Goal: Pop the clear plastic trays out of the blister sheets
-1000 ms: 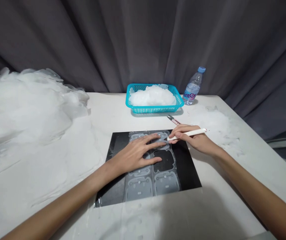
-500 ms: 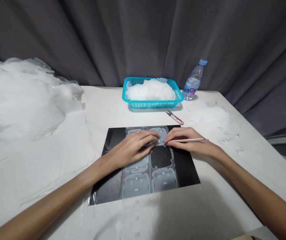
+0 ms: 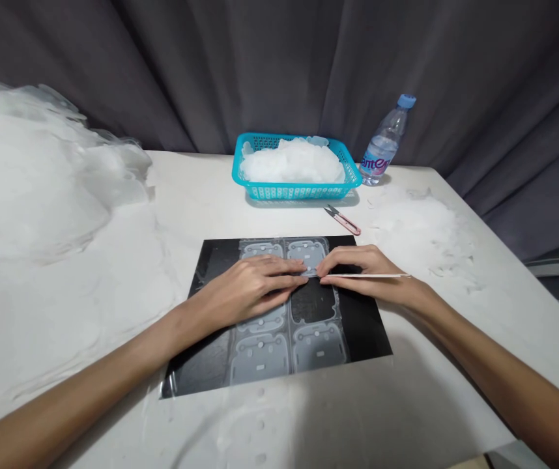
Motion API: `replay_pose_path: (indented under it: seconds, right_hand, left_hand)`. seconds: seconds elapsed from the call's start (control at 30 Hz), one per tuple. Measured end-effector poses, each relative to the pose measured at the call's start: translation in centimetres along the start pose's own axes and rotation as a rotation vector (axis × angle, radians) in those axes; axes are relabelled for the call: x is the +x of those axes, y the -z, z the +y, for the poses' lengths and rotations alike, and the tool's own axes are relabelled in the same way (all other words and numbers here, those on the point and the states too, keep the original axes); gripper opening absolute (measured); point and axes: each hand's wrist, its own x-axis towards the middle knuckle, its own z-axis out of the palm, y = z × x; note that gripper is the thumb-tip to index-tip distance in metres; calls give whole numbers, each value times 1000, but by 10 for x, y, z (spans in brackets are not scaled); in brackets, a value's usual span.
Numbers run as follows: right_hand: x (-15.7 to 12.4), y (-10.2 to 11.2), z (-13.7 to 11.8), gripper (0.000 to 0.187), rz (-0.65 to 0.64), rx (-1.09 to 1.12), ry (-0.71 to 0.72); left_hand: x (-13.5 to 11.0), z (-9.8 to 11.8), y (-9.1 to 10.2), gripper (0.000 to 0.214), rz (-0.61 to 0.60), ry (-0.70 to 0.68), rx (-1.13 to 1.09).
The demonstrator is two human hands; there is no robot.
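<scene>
A translucent plastic sheet [image 3: 260,355] with rounded-rectangle shapes lies over a black mat [image 3: 367,326]. One shape in its right column is an opening [image 3: 311,305] through which the black shows. My left hand [image 3: 260,283] rests flat on the sheet, fingers stretched toward the opening's upper edge and holding nothing that I can see. Close to those fingertips, my right hand [image 3: 360,267] pinches a thin white stick [image 3: 372,275] that points back toward the wrist. The stick's tip is hidden by the fingers, which are at the lower edge of an upper-right shape [image 3: 305,253].
Behind the mat stands a turquoise basket [image 3: 296,191] of white translucent pieces, with a water bottle [image 3: 380,153] beside it. Pink thread snips [image 3: 345,221] lie in front. A big pile of translucent sheets [image 3: 40,182] fills the left; white scraps [image 3: 426,231] lie right.
My left fingers have gone from curled, with a greyish piece under them, to straight and flat. The right hand still pinches the stick. The whole view has shifted slightly.
</scene>
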Motion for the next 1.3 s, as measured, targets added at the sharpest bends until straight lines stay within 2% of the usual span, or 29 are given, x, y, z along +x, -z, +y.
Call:
replay_pose_path:
  seconds: [0.47,0.7,0.97,1.13,1.3]
  right_hand:
    - [0,-2,3,12,-35,-57,53]
    - [1,-2,-3,13,-36,-86,77]
    - [-1,-6,2,16,-29,-161,125]
    - [-3,1,0,19,-46,-217,97]
    - [-6,9,0,16,-84,-193,8]
  left_hand:
    - [2,6,0,30,-18,72,-4]
    - [1,5,-1,34,-19,50,6]
    - [3,7,0,34,-48,11,109]
    - [4,8,-1,32,-33,25,101]
    - [4,9,1,32,-63,33,135]
